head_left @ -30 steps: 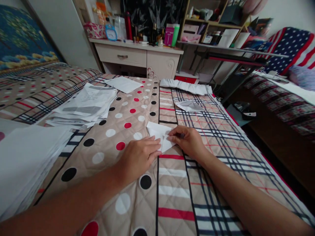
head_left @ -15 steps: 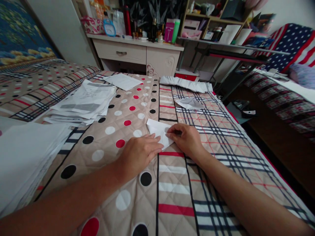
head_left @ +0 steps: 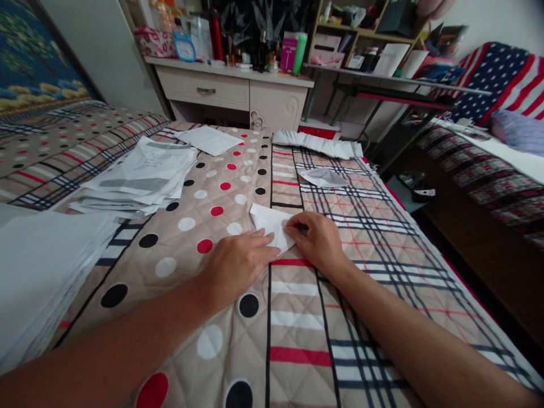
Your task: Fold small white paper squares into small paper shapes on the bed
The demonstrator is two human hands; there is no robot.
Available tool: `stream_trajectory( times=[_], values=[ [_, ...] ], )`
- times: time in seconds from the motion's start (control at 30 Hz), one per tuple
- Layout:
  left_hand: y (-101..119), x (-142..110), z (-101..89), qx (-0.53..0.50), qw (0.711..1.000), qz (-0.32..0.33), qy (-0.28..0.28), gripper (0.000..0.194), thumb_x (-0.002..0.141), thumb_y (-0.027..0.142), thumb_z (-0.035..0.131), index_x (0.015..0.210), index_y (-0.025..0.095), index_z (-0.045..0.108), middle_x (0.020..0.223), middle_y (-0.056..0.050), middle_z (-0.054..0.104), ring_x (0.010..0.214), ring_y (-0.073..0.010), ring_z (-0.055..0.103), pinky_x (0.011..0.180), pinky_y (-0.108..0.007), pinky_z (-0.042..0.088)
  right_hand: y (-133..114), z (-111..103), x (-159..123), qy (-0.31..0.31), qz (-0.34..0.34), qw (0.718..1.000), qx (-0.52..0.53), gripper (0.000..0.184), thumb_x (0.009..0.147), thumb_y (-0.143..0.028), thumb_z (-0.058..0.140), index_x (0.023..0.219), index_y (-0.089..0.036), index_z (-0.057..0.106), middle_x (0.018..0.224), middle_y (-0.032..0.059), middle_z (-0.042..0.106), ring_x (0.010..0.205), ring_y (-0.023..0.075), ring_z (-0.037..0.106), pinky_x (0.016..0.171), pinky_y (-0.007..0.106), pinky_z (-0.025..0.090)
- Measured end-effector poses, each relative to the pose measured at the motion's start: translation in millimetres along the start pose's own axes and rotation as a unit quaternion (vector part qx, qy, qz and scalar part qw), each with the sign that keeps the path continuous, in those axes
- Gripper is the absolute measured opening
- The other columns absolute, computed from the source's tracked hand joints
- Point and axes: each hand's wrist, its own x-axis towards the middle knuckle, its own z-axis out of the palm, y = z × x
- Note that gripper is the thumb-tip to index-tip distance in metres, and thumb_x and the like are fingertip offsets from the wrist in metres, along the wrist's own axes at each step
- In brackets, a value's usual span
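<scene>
A small folded sheet of white paper (head_left: 272, 220) lies on the patterned bedspread (head_left: 297, 334) in front of me, a crease running across it. My left hand (head_left: 240, 258) rests palm down with its fingers stretched out, the tips pressing the paper's near left part. At the paper's right corner, my right hand (head_left: 317, 238) is closed, thumb and forefinger pinching the edge. Part of the paper is hidden under the fingers of both hands.
To the left lie a stack of printed sheets (head_left: 136, 170) and a stack of white paper (head_left: 46, 266). Another sheet (head_left: 208, 139) lies farther back. A folded paper piece (head_left: 323, 177) and a row of pleated paper (head_left: 317, 144) lie beyond my right hand. A dresser (head_left: 204, 88) stands behind the bed.
The whole view has shifted slightly to the left. Both hands keep nearly the same hold on the paper, with only slight finger movement.
</scene>
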Motion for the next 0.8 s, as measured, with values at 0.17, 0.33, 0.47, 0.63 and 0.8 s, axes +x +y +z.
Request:
stream_trajectory(
  times=[0.17, 0.33, 0.47, 0.63, 0.8],
  values=[
    [1.5, 0.8, -0.9, 0.013, 1.0, 0.012, 0.002, 0.019, 0.084, 0.015, 0.061, 0.097, 0.02, 0.074, 0.108, -0.008, 0.073, 0.101, -0.0252, 0.069, 0.085, -0.039, 0.059, -0.1, 0.6, -0.6, 0.007, -0.007, 1.0, -0.002, 0.005, 0.077, -0.018, 0.064, 0.076, -0.018, 0.068, 0.076, 0.0023, 0.07, 0.069, 0.0151, 0.06, 0.064, 0.025, 0.039],
    [3.9, 3.5, -3.4, 0.032, 0.999, 0.022, -0.018, 0.021, 0.082, 0.011, 0.061, 0.096, 0.019, 0.074, 0.108, -0.008, 0.072, 0.102, -0.0265, 0.068, 0.085, -0.04, 0.059, -0.1, 0.9, -0.9, 0.009, -0.008, 1.0, -0.006, 0.005, 0.078, -0.019, 0.063, 0.076, -0.018, 0.068, 0.076, 0.0025, 0.069, 0.069, 0.0151, 0.059, 0.064, 0.026, 0.039],
    [4.7, 4.6, -4.7, 0.051, 0.997, 0.043, -0.043, 0.025, 0.077, 0.006, 0.063, 0.096, 0.018, 0.073, 0.11, -0.009, 0.072, 0.104, -0.0265, 0.068, 0.089, -0.04, 0.057, 0.5, 1.9, -1.0, 0.013, -0.026, 0.999, -0.017, 0.005, 0.078, -0.017, 0.063, 0.076, -0.018, 0.067, 0.077, 0.0026, 0.068, 0.071, 0.0156, 0.058, 0.066, 0.026, 0.039],
    [2.5, 3.7, -4.5, 0.062, 0.995, 0.049, -0.066, 0.026, 0.078, 0.007, 0.061, 0.099, 0.018, 0.072, 0.111, -0.009, 0.071, 0.106, -0.0266, 0.066, 0.09, -0.041, 0.057, -1.8, 1.2, -0.9, 0.007, -0.045, 0.998, -0.038, 0.004, 0.08, -0.018, 0.062, 0.079, -0.019, 0.066, 0.081, 0.003, 0.068, 0.077, 0.017, 0.057, 0.068, 0.027, 0.038],
    [2.3, 4.9, -4.8, 0.046, 0.995, 0.042, -0.083, 0.026, 0.078, 0.008, 0.063, 0.099, 0.019, 0.072, 0.111, -0.009, 0.072, 0.107, -0.0275, 0.066, 0.088, -0.042, 0.058, -5.2, -1.2, -1.1, 0.004, -0.083, 0.995, -0.047, 0.022, 0.083, -0.015, 0.06, 0.1, -0.023, 0.07, 0.086, 0.0022, 0.067, 0.08, 0.0168, 0.058, 0.071, 0.027, 0.038]
  ],
)
